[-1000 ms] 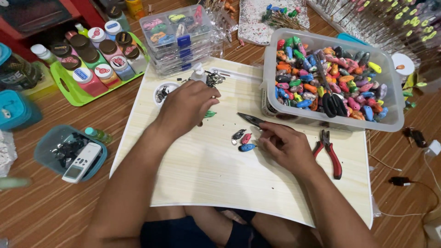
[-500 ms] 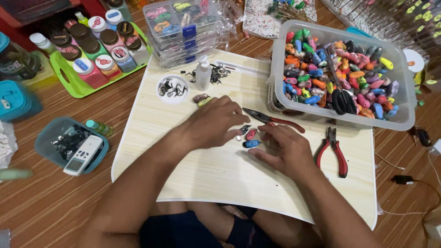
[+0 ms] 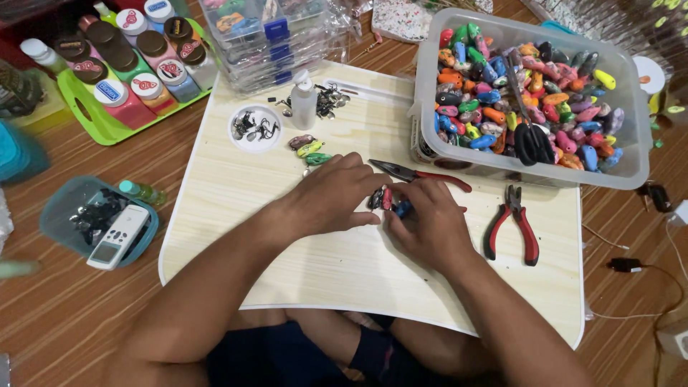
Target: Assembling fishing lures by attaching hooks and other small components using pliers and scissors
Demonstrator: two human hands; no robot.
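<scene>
Just in front of the clear bin point(image 3: 430, 136), on the pale table point(image 3: 287, 236), I have both hands meeting over a few small painted lures point(image 3: 387, 201). My left hand point(image 3: 333, 197) lies curled over them, fingertips touching; my right hand point(image 3: 430, 222) pinches around the same cluster, though I cannot tell how firmly. They look light, hard and glossy, likely slippery, so I judge each is best taken across its middle, away from any wire ends. Long-nose pliers point(image 3: 419, 174) lie between the bin and my hands. The bin holds a heap of many-coloured lure bodies and black-handled scissors point(image 3: 534, 143). Left of the bin, a small white dish point(image 3: 255, 128) carries dark metal fittings; farther left, a green tray point(image 3: 107, 125) holds paint jars.
</scene>
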